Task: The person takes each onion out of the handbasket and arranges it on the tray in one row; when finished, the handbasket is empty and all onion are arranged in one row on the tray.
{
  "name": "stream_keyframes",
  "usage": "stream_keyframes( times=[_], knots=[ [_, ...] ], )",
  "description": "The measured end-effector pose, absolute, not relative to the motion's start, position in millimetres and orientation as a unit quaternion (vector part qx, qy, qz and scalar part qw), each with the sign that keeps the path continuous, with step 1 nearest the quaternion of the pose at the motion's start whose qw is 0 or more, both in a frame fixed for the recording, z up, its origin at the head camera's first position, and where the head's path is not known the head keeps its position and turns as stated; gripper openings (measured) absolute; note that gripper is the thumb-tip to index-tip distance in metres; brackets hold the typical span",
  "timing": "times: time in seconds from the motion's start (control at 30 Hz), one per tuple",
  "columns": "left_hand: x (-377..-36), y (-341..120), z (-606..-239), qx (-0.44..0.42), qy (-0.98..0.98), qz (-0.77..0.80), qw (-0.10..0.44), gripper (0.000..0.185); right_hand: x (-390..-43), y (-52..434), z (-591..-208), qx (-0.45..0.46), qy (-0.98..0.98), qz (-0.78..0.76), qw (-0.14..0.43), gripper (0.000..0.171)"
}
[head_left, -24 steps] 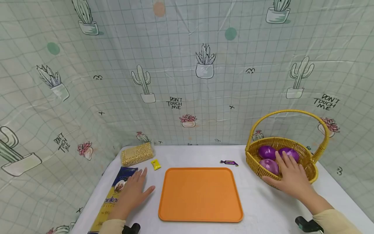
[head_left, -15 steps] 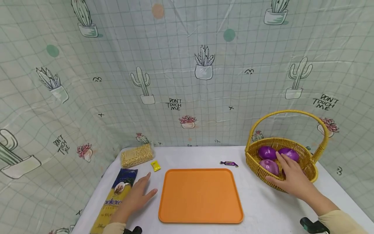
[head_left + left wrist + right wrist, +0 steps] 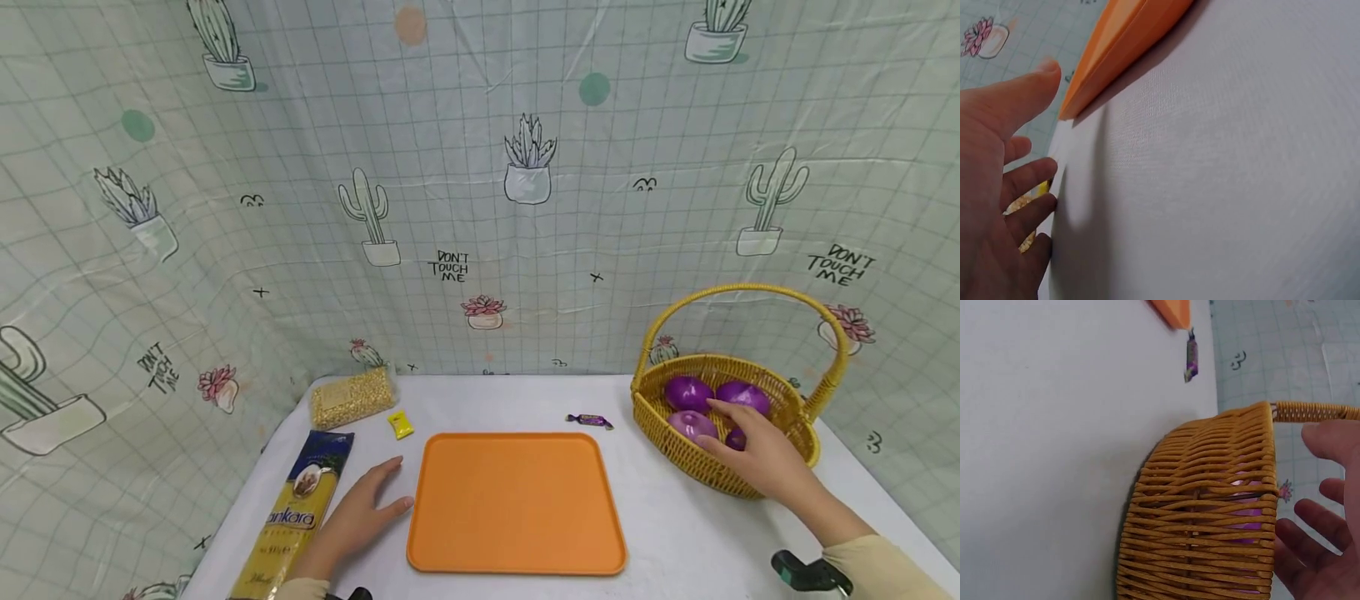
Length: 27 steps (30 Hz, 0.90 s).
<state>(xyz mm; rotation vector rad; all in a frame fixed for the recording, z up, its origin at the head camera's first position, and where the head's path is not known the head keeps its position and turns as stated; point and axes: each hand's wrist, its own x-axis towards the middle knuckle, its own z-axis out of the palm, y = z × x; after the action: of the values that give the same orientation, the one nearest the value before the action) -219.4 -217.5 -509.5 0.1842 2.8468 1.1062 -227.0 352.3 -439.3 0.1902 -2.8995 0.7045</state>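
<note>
My right hand [image 3: 767, 454] hovers over the near right rim of a yellow wicker basket [image 3: 686, 458], thumb and fingers apart and slightly bent. Inside lie several shiny purple onions, among them a paler onion [image 3: 692, 424] and a darker onion [image 3: 688, 393]. The fingertips are close to these onions; whether they touch one I cannot tell. In the right wrist view the hand [image 3: 1329, 531] is beside the basket's rim with nothing in its grasp. My left hand [image 3: 360, 512] is held, fingers spread, between the Ankara pasta packet [image 3: 300, 508] and the orange tray [image 3: 517, 504], holding nothing.
At the back left lie a clear bag of yellow grains [image 3: 352, 398] and a small yellow candy [image 3: 401, 424]. A purple wrapped candy [image 3: 590, 421] lies behind the tray, left of the basket. The basket's tall handle [image 3: 742, 288] arches upward. A patterned curtain [image 3: 480, 225] stands behind the white table.
My left hand has moved right, off the pasta packet towards the tray. The right hand has drawn slightly right and nearer me over the basket, its fingers bending more.
</note>
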Motion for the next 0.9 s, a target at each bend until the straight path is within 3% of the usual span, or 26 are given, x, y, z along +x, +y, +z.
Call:
stream_keyframes(
  times=[0.33, 0.9],
  knots=[
    [-216.7, -217.5, -519.1, 0.101, 0.909, 0.402, 0.046, 0.073, -239.1, 357.1, -445.7, 0.041, -0.965, 0.255, 0.045, 0.061],
    [-226.9, -214.7, -522.2, 0.135, 0.92, 0.363, 0.051, 0.071, -258.4, 360.9, -450.0, 0.041, -0.967, 0.251, 0.01, 0.056]
  ],
)
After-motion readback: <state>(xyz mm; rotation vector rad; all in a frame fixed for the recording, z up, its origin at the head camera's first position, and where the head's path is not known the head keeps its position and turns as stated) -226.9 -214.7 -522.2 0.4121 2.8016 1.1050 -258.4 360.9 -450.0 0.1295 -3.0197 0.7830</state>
